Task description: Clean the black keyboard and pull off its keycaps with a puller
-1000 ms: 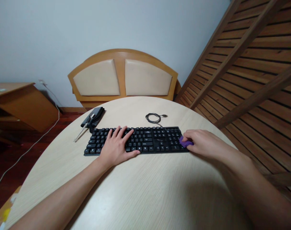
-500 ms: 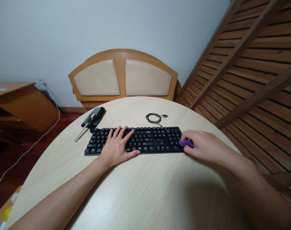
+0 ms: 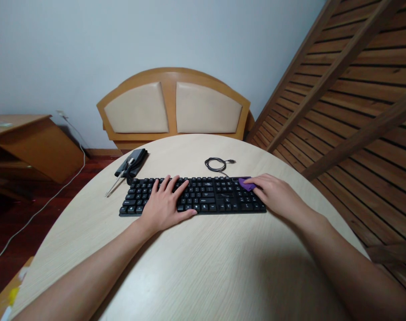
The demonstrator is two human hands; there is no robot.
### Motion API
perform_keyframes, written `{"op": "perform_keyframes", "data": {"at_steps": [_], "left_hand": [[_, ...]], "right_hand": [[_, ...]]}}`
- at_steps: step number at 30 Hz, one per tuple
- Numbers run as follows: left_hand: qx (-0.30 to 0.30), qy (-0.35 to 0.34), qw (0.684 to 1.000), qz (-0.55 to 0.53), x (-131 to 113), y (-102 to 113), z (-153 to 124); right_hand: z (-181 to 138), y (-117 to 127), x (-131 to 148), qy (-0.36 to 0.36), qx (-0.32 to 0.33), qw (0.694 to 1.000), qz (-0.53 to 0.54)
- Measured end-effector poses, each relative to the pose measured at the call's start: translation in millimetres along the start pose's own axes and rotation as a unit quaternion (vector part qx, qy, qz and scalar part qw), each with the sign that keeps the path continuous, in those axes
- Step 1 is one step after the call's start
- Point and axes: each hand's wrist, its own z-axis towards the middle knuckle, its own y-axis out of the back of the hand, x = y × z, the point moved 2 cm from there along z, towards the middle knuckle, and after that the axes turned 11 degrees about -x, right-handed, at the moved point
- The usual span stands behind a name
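Note:
A black keyboard (image 3: 206, 196) lies across the round pale wooden table (image 3: 203, 267). My left hand (image 3: 164, 203) rests flat on its left-middle keys, fingers spread. My right hand (image 3: 273, 194) is closed on a small purple lump (image 3: 246, 183), which it presses against the upper right keys of the keyboard. Both forearms reach in from the near edge.
A coiled black cable (image 3: 217, 164) lies behind the keyboard. A dark pouch with a white stick-like tool (image 3: 131, 165) sits at the table's far left. A padded wooden headboard (image 3: 172, 109), a slatted wooden frame (image 3: 350, 89) on the right and a wooden desk (image 3: 25, 142) on the left surround the table.
My right hand has carried the purple lump from the keyboard's lower right corner up and leftward to the top row. The left hand has stayed put.

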Motion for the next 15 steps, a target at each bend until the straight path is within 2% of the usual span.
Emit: {"op": "perform_keyframes", "data": {"at_steps": [15], "left_hand": [[0.000,0.004,1.000,-0.004,1,-1,0]], "right_hand": [[-2,22,27,0.014,0.127,0.992,0.018]]}}
